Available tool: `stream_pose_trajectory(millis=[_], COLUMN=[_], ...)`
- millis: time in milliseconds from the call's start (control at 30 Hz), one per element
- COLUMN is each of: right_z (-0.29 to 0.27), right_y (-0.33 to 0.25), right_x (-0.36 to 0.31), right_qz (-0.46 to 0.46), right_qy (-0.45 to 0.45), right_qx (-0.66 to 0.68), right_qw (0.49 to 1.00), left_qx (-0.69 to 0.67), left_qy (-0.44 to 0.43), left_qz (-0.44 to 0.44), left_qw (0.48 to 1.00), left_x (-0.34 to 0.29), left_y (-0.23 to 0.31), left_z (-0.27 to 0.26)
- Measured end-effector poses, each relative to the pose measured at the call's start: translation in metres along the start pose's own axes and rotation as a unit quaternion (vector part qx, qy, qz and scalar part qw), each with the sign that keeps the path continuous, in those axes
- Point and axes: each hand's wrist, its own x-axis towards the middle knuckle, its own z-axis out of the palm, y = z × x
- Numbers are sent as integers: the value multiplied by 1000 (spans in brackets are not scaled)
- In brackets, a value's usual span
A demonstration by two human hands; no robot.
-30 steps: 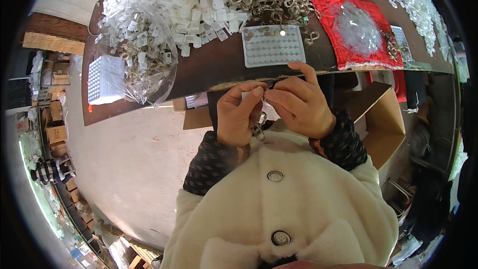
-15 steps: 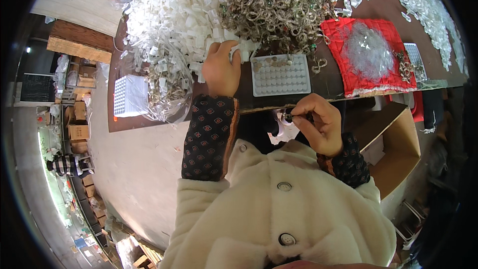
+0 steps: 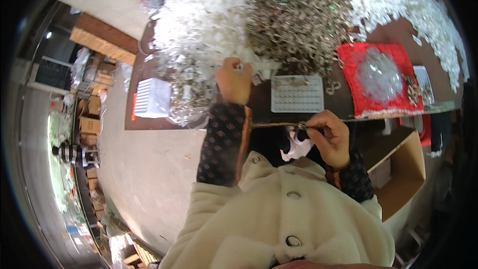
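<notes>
Left hand (image 3: 234,80) reaching out over the brown table (image 3: 144,94), fingers curling narrowly onto a small white plastic piece (image 3: 242,66) at the near edge of the white plastic heap (image 3: 199,20); grip looking like a light pinch, though whether the piece is fully lifted cannot be told. Right hand (image 3: 328,138) waiting close to the body at the table's front edge, thumb and forefinger pinching tight on a small metal ring part (image 3: 302,126), apparently keeping it steady at a height where both hands can meet. Lying just beyond that pinch, a white grid tray (image 3: 297,93), probably placed within short reach of either hand. Spreading beyond the tray, and to the right of the left hand's pinch, a mound of metal rings (image 3: 298,15), touching the white heap. Sitting to the right of the right hand's grip, a red cloth (image 3: 378,77) carrying a clear bag. Standing well to the left of the left hand's grip, a white ribbed block (image 3: 152,98), apart from both hands. Open below the table at the right, a cardboard box (image 3: 403,169), probably set there for catching finished work.
</notes>
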Motion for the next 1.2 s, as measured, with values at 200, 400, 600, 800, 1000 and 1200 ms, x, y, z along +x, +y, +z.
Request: stream_pose_trajectory(millis=[200,400,600,800,1000,1200], right_z=[10,21,50,68,70,72], right_y=[-15,-36,-36,-34,-35,-35], right_x=[8,16,-2,-10,-17,-13], right_qz=[21,-79,-42,-123,-110,-75], right_qy=[34,-61,-81,-27,-49,-48], right_qx=[74,-37,41,34,57,84], right_qw=[996,994,995,991,991,992], left_qx=[-173,-269,-311,-496,-576,-598], left_qy=[-28,-163,-123,-118,-172,-166], left_qz=[110,242,209,-45,-149,-140], left_qw=[978,918,919,859,785,772], left_x=[-52,-109,-126,-149,-171,-171], left_y=[24,40,40,42,40,40], left_z=[-37,-69,-88,-86,-85,-79])
